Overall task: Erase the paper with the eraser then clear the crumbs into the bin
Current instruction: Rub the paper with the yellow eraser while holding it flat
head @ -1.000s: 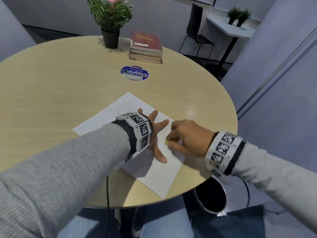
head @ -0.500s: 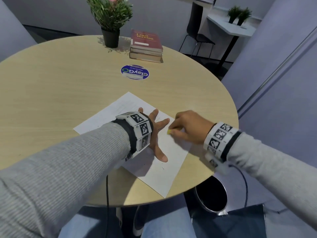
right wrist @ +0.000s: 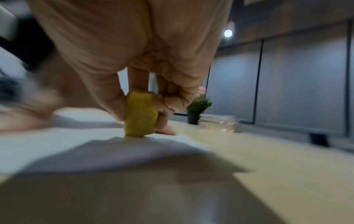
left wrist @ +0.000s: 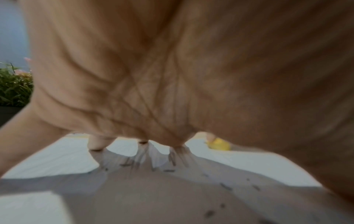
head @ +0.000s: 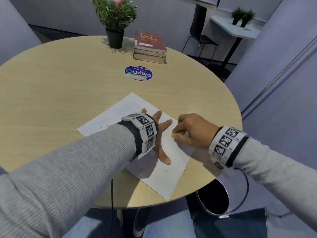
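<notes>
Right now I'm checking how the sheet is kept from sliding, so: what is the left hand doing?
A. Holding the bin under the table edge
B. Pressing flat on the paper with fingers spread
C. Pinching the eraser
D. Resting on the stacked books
B. The left hand lies flat with fingers spread on the paper, while the right hand pinches the yellow eraser against the sheet.
</notes>
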`<state>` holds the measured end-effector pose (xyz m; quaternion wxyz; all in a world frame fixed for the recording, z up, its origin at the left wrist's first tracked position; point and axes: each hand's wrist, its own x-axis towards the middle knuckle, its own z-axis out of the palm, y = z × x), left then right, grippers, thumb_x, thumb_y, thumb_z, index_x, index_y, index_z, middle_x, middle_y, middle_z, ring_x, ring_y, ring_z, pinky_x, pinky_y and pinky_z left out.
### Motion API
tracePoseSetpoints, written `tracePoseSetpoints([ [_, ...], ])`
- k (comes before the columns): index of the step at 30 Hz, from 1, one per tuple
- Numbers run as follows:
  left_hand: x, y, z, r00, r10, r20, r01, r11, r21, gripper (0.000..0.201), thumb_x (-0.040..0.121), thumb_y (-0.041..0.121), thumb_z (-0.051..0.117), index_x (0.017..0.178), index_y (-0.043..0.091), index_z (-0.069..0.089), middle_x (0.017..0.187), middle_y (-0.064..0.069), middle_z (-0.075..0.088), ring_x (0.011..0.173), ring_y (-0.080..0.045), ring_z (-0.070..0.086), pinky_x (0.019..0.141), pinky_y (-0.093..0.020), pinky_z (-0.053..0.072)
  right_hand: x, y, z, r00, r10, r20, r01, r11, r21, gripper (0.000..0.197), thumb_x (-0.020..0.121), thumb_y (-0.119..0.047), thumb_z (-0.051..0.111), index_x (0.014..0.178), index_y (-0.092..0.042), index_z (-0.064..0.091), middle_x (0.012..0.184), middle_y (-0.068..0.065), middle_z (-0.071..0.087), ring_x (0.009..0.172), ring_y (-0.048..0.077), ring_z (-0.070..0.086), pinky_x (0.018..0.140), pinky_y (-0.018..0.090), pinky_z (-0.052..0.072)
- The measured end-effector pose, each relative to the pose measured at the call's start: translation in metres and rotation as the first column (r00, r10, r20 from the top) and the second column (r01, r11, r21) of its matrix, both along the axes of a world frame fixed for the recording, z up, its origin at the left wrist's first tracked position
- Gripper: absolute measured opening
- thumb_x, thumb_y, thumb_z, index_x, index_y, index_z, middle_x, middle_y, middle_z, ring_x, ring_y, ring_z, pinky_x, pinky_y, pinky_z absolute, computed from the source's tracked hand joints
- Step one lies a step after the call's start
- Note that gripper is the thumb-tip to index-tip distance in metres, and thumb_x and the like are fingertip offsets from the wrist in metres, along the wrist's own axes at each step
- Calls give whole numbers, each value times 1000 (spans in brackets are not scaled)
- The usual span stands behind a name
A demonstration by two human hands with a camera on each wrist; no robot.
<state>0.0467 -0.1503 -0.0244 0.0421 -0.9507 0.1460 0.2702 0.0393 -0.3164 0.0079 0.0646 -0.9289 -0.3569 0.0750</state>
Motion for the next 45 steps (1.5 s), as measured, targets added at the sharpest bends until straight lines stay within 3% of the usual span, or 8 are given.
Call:
tracePoseSetpoints([
  [3,0,-2,1,998,-54,41,54,998,13,139,45,87,65,146,43,-19,156,-7,-26,139,-47,-23,109,-68,-6,-22,9,-1,988,135,-81,-136,991,-8,19,85,-27,62,91,-15,75,82,-6,55,71,9,49,69,27,47],
  [8,1,1,-9,1000,-7,22,7,1000,-17,140,38,93,59,145,46,-18,156,-5,-25,135,-49,-29,105,-71,-8,18,-10,2,996,-86,38,88,995,-39,23,87,-30,61,99,-16,74,86,4,62,81,20,59,74,32,48],
  [13,1,0,-5,998,-62,27,61,998,27,142,39,93,58,143,43,-25,153,-6,-32,137,-43,-30,107,-68,-10,-27,14,-2,983,158,-91,-160,987,-19,18,86,-26,60,89,-15,75,81,-6,61,70,11,56,68,27,47],
  [17,4,5,-6,999,-45,6,45,994,-97,149,32,80,71,145,43,-19,156,-11,-24,142,-45,-15,111,-67,3,18,-6,3,998,-64,14,65,997,-48,23,89,-29,58,99,-16,74,81,-3,54,77,16,55,74,33,49],
  [23,2,-2,-12,999,-54,-6,54,998,16,153,6,102,39,139,53,-22,154,3,-29,138,-46,-26,105,-70,-5,-20,14,-7,983,168,-70,-167,986,19,17,85,-24,61,85,-14,75,90,0,64,71,17,58,66,30,48],
  [27,-1,6,-1,999,-54,-3,54,992,-116,146,38,76,75,147,41,-16,156,-9,-25,142,-45,-14,112,-65,1,13,1,0,999,-41,-22,42,999,11,19,87,-26,61,96,-17,75,81,3,60,76,19,58,72,33,48],
  [35,-4,11,14,983,-152,102,156,987,-30,152,20,98,34,153,32,1,159,-10,0,141,-34,12,112,-50,13,24,-3,-1,996,-87,25,88,995,-53,24,89,-28,59,103,-14,74,86,6,63,74,14,49,72,34,48],
  [45,0,13,17,974,-205,91,201,978,56,142,39,87,57,152,31,-9,160,-10,-8,142,-34,8,112,-51,9,-17,19,-4,989,132,-59,-135,989,-62,21,89,-27,58,94,-15,74,81,3,62,74,16,54,68,30,45],
])
